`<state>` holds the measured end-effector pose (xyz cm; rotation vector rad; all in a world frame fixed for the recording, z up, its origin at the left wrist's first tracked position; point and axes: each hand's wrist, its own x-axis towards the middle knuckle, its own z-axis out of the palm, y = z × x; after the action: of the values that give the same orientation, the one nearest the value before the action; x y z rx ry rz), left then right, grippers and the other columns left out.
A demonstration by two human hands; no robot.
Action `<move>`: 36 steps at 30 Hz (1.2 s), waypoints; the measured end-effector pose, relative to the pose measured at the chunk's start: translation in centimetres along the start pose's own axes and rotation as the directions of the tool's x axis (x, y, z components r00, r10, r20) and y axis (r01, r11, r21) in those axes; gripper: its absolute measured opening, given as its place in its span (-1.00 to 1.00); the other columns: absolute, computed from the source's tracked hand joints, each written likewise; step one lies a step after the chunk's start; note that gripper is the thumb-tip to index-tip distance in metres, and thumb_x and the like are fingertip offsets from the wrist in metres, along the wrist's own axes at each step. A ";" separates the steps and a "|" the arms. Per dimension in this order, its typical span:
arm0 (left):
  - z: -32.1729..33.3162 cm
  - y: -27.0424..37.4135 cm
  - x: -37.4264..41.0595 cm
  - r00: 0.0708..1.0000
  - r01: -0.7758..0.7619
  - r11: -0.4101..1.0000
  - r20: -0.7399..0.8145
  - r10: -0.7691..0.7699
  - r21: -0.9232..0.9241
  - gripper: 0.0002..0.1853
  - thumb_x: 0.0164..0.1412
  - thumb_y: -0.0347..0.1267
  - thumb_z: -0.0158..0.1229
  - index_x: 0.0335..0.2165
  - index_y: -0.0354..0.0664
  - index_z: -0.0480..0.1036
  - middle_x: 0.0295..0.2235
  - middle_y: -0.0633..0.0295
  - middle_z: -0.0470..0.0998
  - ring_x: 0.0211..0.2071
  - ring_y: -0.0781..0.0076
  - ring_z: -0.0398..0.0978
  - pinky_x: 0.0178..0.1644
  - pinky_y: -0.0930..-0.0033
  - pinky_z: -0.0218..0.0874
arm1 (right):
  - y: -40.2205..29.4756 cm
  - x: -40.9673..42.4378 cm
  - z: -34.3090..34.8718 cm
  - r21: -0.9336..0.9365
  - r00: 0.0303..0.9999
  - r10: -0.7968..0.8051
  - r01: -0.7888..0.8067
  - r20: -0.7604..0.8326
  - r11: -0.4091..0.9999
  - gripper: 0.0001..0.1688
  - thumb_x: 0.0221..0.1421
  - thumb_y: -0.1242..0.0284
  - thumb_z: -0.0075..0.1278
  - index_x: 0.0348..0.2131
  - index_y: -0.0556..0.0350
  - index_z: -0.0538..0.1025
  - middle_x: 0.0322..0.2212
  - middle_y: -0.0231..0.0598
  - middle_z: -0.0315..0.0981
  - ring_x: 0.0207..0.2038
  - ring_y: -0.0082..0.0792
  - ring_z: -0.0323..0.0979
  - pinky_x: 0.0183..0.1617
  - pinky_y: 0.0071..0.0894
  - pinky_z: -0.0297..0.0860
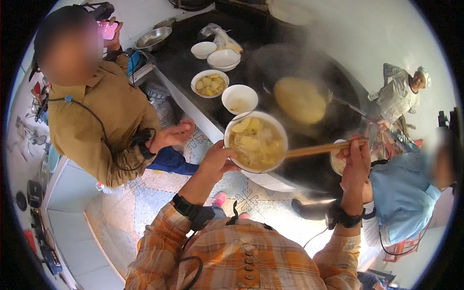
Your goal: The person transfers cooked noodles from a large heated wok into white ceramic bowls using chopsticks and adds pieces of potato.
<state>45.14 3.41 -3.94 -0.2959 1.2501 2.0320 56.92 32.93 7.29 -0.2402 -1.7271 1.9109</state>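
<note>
My left hand (218,159) grips the rim of a white bowl (256,142) from its left side. The bowl holds broth with sliced potato and pale noodle-like strands. My right hand (355,163) is closed around a pair of wooden chopsticks (315,149), whose tips reach the bowl's right rim. Just beyond the bowl, a white bowl (240,98) with a little food in it stands on the dark stove top. Farther back sits a bowl of potato pieces (210,84). A large wok (300,99) of yellowish soup steams to the right.
Stacked white bowls (223,59), another white bowl (203,50) and a plastic bag (223,38) lie farther back. A co-worker in brown (98,119) stands at left. At right are a co-worker in blue (402,185), near a bowl (339,159), and a person holding a ladle (349,106).
</note>
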 end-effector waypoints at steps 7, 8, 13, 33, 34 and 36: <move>-1.0 -0.2 1.9 0.997 0.048 0.999 0.069 -0.046 -0.017 -0.44 -0.17 -0.58 -0.06 -0.06 -0.27 0.18 -0.26 0.01 0.45 -0.46 0.20 0.52 -0.53 0.37 0.44 | -4.2 -2.1 1.7 -0.326 0.990 -0.070 0.026 -0.124 0.945 -0.81 0.16 0.36 -0.16 -0.28 0.10 0.31 -0.59 -0.41 0.30 -0.57 -0.68 0.23 -0.52 -0.74 0.20; -1.0 -0.1 2.2 0.996 0.058 0.998 0.072 -0.057 -0.016 -0.44 -0.17 -0.58 -0.06 -0.06 -0.26 0.18 -0.26 0.01 0.44 -0.46 0.20 0.52 -0.53 0.37 0.44 | -5.1 -2.1 2.1 -0.373 0.982 -0.111 0.047 -0.152 0.926 -0.80 0.16 0.36 -0.16 -0.28 0.10 0.31 -0.60 -0.41 0.30 -0.57 -0.68 0.23 -0.55 -0.76 0.18; 0.9 -0.8 3.5 0.984 0.127 0.992 0.120 -0.129 0.022 -0.44 -0.13 -0.58 -0.06 -0.04 -0.25 0.17 -0.27 0.01 0.45 -0.48 0.18 0.53 -0.53 0.34 0.46 | -5.3 -1.8 2.9 -0.503 0.968 -0.225 0.141 -0.110 0.853 -0.79 0.13 0.36 -0.12 -0.31 0.12 0.31 -0.63 -0.42 0.26 -0.60 -0.70 0.19 -0.61 -0.78 0.13; 4.9 -12.0 8.8 0.894 0.392 0.908 0.173 -0.414 0.145 -0.46 -0.10 -0.63 -0.02 -0.05 -0.24 0.18 -0.26 0.06 0.42 -0.45 0.21 0.51 -0.52 0.38 0.45 | 2.2 -6.5 -0.9 -0.728 0.995 0.095 -0.044 0.029 0.684 -0.89 -0.07 0.66 -0.14 -0.46 0.24 0.44 -0.51 -0.34 0.21 -0.52 -0.62 0.16 -0.48 -0.67 0.08; 5.0 -12.5 8.9 0.895 0.394 0.912 0.181 -0.408 0.110 -0.45 -0.12 -0.61 0.03 -0.05 -0.29 0.19 -0.26 0.04 0.42 -0.45 0.19 0.51 -0.50 0.38 0.46 | 2.4 -6.6 -1.2 -0.697 0.992 0.124 -0.102 -0.019 0.710 -0.89 -0.06 0.66 -0.14 -0.45 0.24 0.44 -0.51 -0.34 0.21 -0.52 -0.62 0.16 -0.48 -0.68 0.08; 5.5 -12.9 8.9 0.895 0.392 0.917 0.199 -0.398 0.073 -0.43 -0.15 -0.60 0.08 -0.06 -0.33 0.20 -0.26 0.02 0.41 -0.43 0.17 0.51 -0.48 0.37 0.46 | 2.4 -6.3 -1.8 -0.734 0.992 0.124 -0.080 0.005 0.675 -0.90 -0.04 0.65 -0.14 -0.45 0.24 0.44 -0.51 -0.35 0.21 -0.53 -0.63 0.15 -0.47 -0.69 0.09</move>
<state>48.42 15.59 -14.70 -0.2857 0.9956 1.6447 62.42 31.28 3.31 -0.5939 -2.4988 1.1758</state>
